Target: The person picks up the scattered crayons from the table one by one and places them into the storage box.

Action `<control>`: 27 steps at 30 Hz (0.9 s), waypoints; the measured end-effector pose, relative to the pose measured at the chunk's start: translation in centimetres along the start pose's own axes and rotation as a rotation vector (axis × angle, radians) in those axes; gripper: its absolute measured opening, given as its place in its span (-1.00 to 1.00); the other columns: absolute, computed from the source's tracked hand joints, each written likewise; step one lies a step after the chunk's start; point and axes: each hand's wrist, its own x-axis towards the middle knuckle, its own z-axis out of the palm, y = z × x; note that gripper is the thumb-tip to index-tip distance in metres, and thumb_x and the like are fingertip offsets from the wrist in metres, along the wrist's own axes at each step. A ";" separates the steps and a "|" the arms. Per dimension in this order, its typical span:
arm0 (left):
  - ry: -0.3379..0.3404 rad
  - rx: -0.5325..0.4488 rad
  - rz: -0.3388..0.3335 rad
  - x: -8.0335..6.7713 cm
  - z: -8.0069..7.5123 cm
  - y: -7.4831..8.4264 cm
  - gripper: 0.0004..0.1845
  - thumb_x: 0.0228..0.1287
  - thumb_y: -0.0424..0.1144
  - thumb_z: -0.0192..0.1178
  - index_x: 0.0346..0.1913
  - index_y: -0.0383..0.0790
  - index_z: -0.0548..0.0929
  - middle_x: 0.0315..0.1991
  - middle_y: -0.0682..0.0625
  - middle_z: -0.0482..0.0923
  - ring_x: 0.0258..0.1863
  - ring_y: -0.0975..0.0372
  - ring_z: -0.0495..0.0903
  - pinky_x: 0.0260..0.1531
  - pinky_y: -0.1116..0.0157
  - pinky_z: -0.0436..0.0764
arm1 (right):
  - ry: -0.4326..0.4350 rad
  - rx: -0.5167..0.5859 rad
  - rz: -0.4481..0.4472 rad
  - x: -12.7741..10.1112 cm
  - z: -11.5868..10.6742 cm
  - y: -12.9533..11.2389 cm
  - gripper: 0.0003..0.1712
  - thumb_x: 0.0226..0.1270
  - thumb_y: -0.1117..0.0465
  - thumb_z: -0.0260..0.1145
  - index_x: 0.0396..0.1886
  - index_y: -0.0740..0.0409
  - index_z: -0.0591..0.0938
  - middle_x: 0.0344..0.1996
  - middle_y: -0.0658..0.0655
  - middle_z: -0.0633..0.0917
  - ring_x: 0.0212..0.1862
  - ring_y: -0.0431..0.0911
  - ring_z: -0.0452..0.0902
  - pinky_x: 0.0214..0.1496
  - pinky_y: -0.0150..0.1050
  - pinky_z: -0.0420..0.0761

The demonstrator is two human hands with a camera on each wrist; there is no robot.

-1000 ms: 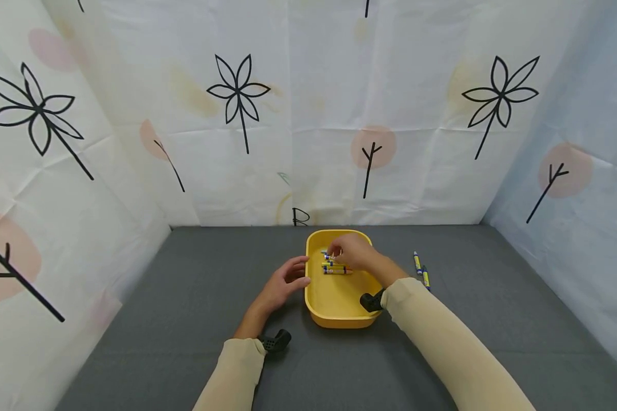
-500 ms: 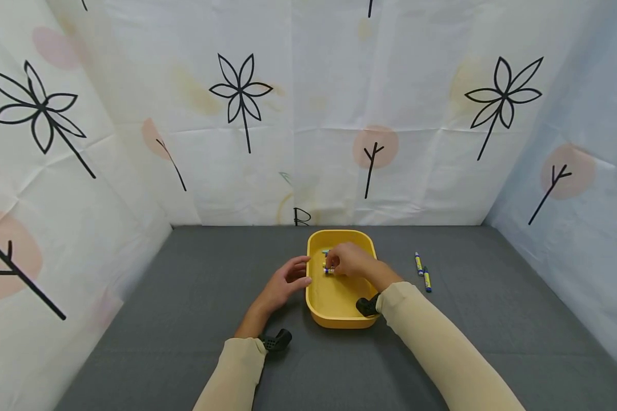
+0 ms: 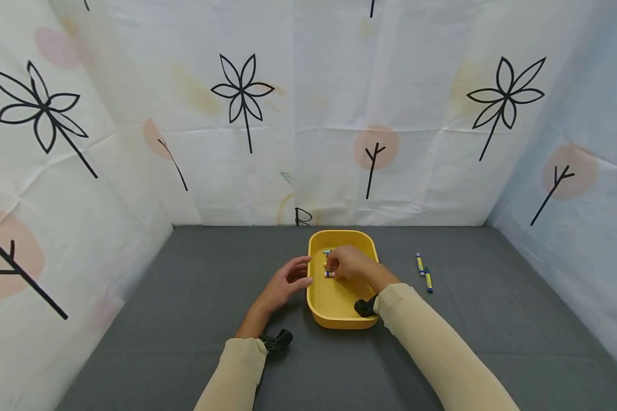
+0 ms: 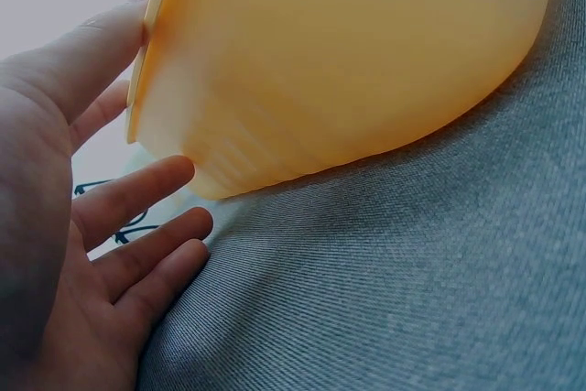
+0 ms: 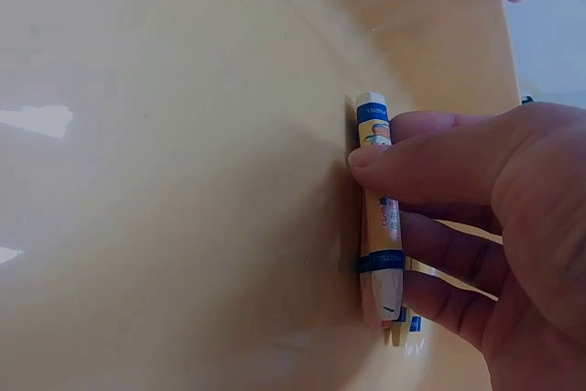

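Two crayons (image 3: pixel 424 273) lay on the desk (image 3: pixel 185 297) while the right hand (image 3: pixel 347 264), drawn back toward the tray's (image 3: pixel 339 319) middle, gripped crayons inside it, the left hand (image 3: pixel 284 283) resting relaxed against its wall.

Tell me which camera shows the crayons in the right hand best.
The right wrist view. There the crayons fill the frame, label bands visible, with the right hand gripping them inside the yellow tray. The head view shows only small ends past the fingers. The left wrist view shows none, only the tray's outer wall.
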 end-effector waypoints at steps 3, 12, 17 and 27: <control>-0.023 -0.005 -0.006 -0.4 -0.1 1.3 -0.39 0.38 -0.33 0.17 0.41 -0.40 0.24 0.29 -0.43 0.32 0.24 -0.19 0.39 0.18 -0.03 0.41 | -0.005 -0.009 0.023 0.0 0.1 0.0 -0.81 0.09 0.40 0.48 -0.39 0.08 0.65 -0.50 -0.03 0.54 -0.39 -0.13 0.42 -0.31 -0.32 0.47; 0.033 0.015 -0.011 0.1 0.2 -0.7 -0.41 0.37 -0.28 0.20 0.40 -0.29 0.30 0.27 -0.31 0.40 0.21 -0.08 0.45 0.17 0.00 0.44 | 0.015 -0.021 0.045 -0.5 -0.5 0.1 -0.80 0.08 0.40 0.48 -0.41 0.09 0.63 -0.45 0.00 0.54 -0.40 -0.11 0.43 -0.36 -0.30 0.48; 0.062 0.017 -0.034 0.3 0.3 -1.2 -0.41 0.34 -0.19 0.25 0.39 -0.15 0.37 0.25 -0.18 0.46 0.18 0.02 0.48 0.15 0.03 0.46 | 0.044 0.010 0.042 -1.1 -1.6 0.5 -0.86 0.14 0.41 0.41 -0.35 0.14 0.64 -0.48 0.03 0.53 -0.43 -0.10 0.41 -0.40 -0.27 0.47; 0.032 0.009 -0.053 -0.1 0.3 0.2 -0.40 0.36 -0.29 0.21 0.42 -0.25 0.30 0.30 -0.29 0.37 0.24 -0.08 0.42 0.21 -0.03 0.39 | 0.263 0.037 0.072 -2.7 -4.3 2.1 -0.88 0.22 0.36 0.40 -0.26 0.20 0.63 -0.44 0.08 0.55 -0.41 -0.05 0.41 -0.32 -0.16 0.47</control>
